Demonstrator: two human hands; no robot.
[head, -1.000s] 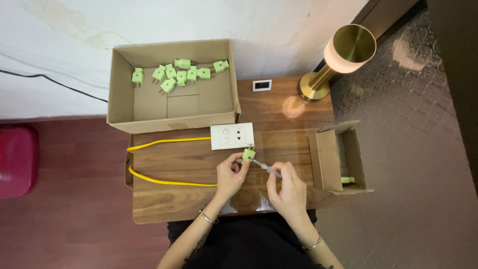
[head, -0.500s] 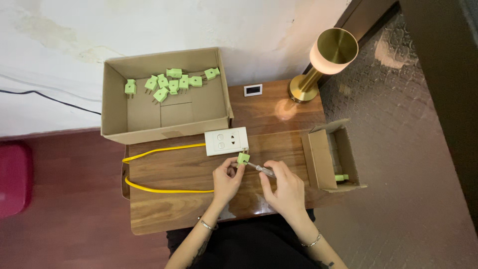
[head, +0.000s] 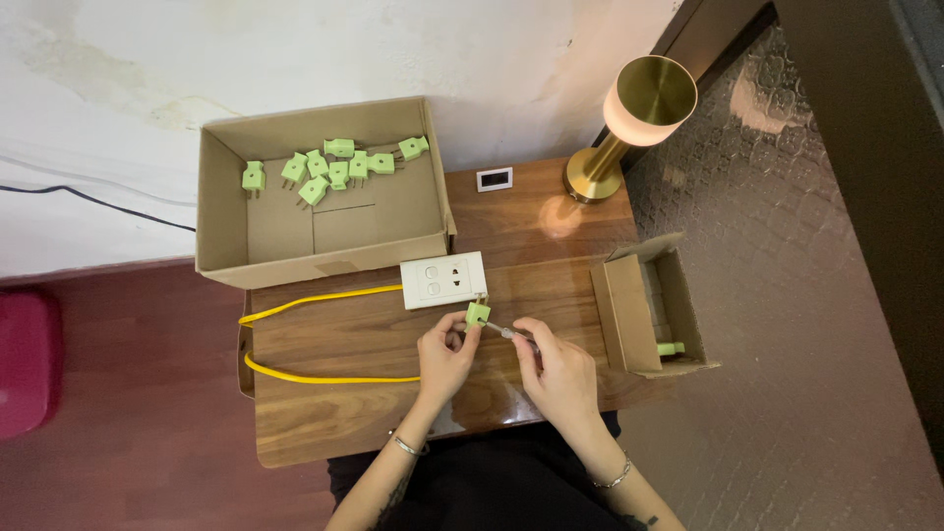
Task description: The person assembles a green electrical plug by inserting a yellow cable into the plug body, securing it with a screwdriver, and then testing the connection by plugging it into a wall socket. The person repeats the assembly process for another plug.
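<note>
1. The left hand (head: 444, 356), just below the frame's centre, pinches a small green plug (head: 478, 314) between its fingertips.
2. The right hand (head: 557, 369) is closed around a thin screwdriver (head: 509, 333), whose tip meets the plug.
3. Just above lies a white socket box (head: 443, 279) with a yellow cable (head: 315, 334) looping left across the wooden table (head: 344, 413).
4. A large cardboard box (head: 221, 226) at upper left holds more green plugs (head: 334, 167); a small carton (head: 629, 315) sits at right.

White wall (head: 413, 49), wood table (head: 344, 413) w/ lit brass lamp (head: 629, 118) — patterned floor (head: 787, 344).
</note>
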